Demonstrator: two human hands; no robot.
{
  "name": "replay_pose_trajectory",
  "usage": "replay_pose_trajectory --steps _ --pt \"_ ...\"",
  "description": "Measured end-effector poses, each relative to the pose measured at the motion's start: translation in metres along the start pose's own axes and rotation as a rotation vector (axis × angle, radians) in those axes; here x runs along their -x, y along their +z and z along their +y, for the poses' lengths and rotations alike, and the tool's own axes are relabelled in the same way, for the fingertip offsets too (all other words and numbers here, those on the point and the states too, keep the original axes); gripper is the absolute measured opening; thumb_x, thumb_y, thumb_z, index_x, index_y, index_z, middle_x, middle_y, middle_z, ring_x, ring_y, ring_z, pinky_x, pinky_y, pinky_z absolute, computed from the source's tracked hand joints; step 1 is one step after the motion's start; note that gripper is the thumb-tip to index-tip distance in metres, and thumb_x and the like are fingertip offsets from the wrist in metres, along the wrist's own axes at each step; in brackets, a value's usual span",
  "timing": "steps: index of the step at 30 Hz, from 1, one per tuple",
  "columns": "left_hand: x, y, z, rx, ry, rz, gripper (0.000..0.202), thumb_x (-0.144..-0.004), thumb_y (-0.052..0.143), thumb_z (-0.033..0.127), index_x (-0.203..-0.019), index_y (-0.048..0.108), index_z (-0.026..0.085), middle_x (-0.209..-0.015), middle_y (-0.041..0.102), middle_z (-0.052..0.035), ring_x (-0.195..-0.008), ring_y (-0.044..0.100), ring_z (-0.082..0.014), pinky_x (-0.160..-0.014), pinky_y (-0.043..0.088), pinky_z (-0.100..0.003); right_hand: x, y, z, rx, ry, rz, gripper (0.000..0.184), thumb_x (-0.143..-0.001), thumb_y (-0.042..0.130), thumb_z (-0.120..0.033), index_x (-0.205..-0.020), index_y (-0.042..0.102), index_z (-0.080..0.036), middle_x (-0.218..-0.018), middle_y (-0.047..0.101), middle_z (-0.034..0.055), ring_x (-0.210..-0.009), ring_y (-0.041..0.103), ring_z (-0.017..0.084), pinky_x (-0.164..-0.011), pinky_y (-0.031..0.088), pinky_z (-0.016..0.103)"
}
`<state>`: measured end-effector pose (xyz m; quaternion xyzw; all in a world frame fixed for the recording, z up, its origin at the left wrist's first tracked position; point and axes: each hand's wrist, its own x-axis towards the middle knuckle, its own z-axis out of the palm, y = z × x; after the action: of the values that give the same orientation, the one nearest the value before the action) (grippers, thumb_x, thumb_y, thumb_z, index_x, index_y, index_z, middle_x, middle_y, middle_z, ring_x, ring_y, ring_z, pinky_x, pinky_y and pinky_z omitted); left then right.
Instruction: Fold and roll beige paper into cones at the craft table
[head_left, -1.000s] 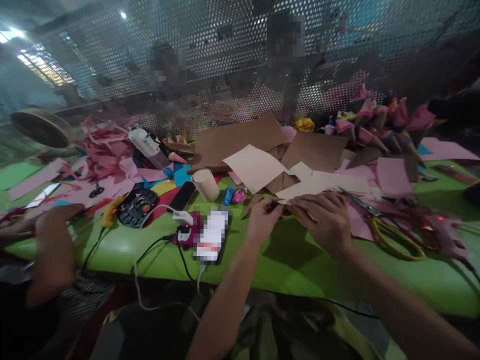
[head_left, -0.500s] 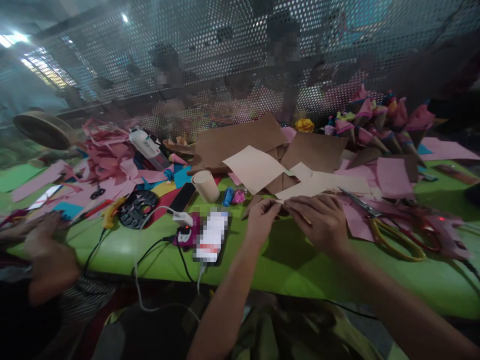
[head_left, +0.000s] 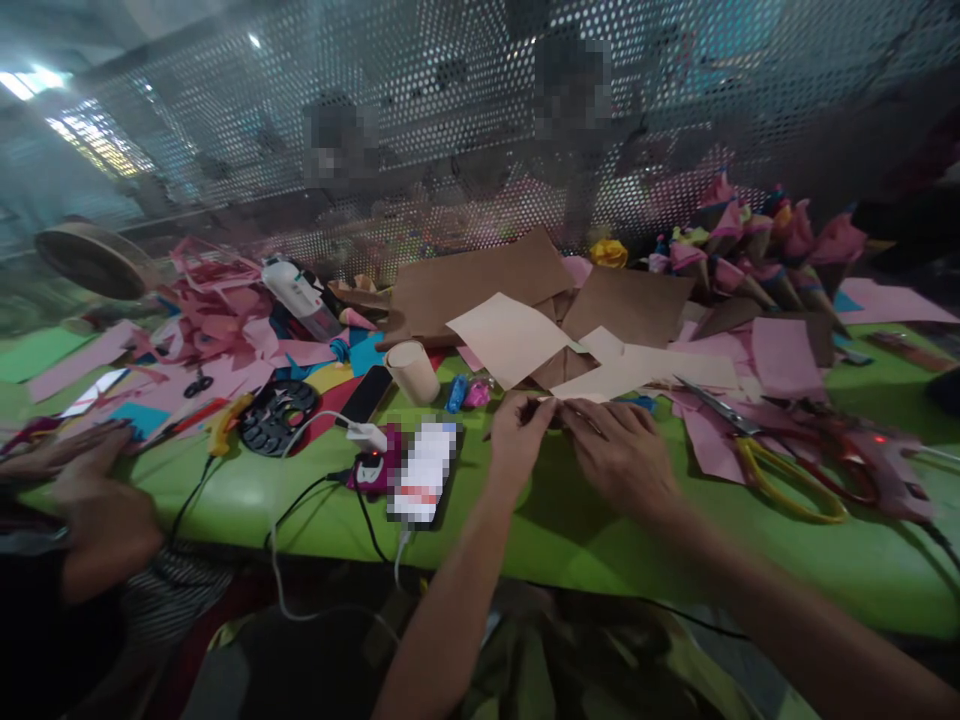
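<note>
My left hand [head_left: 517, 435] and my right hand [head_left: 622, 445] meet at the middle of the table, fingertips pinched together. Between them is a small piece of brown paper [head_left: 553, 420], mostly covered by the fingers. Just beyond the fingertips lies a cut beige paper strip [head_left: 607, 384]. A larger beige sheet [head_left: 510, 335] rests on brown paper behind it. Scissors with yellow and red handles [head_left: 791, 482] lie to the right of my right hand, blades pointing toward the papers. A blue wrapped piece [head_left: 456, 393] and a pink one [head_left: 478, 393] sit left of my left hand.
A phone [head_left: 424, 475] is plugged in at left, beside a purple power adapter [head_left: 375, 465] with cables. Behind stand a cardboard tube [head_left: 412, 372] and a dark phone [head_left: 366, 393]. Pink glue gun [head_left: 885, 465] at right; paper cones [head_left: 757, 260] at back. Another person's hands [head_left: 90, 460] rest far left.
Both hands have drawn slightly closer together and the fingers have curled in over the brown paper, so less of it shows. A small blue piece now shows behind my right hand.
</note>
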<state>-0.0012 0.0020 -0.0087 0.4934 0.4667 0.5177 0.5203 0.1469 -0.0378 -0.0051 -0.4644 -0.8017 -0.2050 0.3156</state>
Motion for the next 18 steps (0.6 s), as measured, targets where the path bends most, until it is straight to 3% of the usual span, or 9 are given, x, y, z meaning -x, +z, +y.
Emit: replay_pose_trajectory --steps 3,7,12,18 --pt "-0.001 -0.003 -0.003 -0.079 0.041 -0.009 0.014 -0.088 0.064 0.028 -0.080 0.068 0.017 -0.080 0.068 -0.0028 -0.077 0.061 -0.0144 -0.075 0.050 -0.026 -0.001 -0.001 0.005 -0.178 0.050 -0.005 0.028 -0.098 0.056 -0.017 -0.121 0.070 -0.021 -0.112 0.077 0.0095 -0.096 0.068 0.025 -0.081 0.048 0.038" --pt "-0.001 -0.004 -0.002 -0.212 0.117 -0.002 0.011 -0.089 0.062 0.022 -0.083 0.071 0.018 -0.082 0.070 -0.0037 -0.079 0.063 -0.0163 -0.076 0.050 -0.028 -0.004 -0.005 0.019 -0.555 0.260 0.025 0.019 -0.099 0.058 -0.026 -0.112 0.072 -0.027 -0.103 0.078 0.0055 -0.089 0.071 0.022 -0.074 0.053 0.034" --pt "0.002 -0.002 0.003 -0.200 0.190 -0.109 0.011 -0.088 0.065 0.025 -0.089 0.075 0.020 -0.087 0.075 -0.0052 -0.080 0.067 -0.0189 -0.077 0.054 -0.031 -0.006 -0.005 0.033 -0.554 0.348 0.081 0.012 -0.096 0.063 -0.030 -0.097 0.074 -0.028 -0.097 0.078 0.0050 -0.094 0.070 0.026 -0.078 0.053 0.039" --pt "0.005 0.001 0.008 -0.064 0.122 -0.166 0.017 -0.085 0.071 0.036 -0.086 0.076 0.019 -0.085 0.075 -0.0046 -0.080 0.068 -0.0182 -0.079 0.056 -0.032 -0.009 -0.002 0.032 -0.578 0.399 0.102 0.019 -0.092 0.067 -0.037 -0.078 0.071 -0.025 -0.076 0.073 0.0046 -0.075 0.067 0.025 -0.066 0.051 0.038"
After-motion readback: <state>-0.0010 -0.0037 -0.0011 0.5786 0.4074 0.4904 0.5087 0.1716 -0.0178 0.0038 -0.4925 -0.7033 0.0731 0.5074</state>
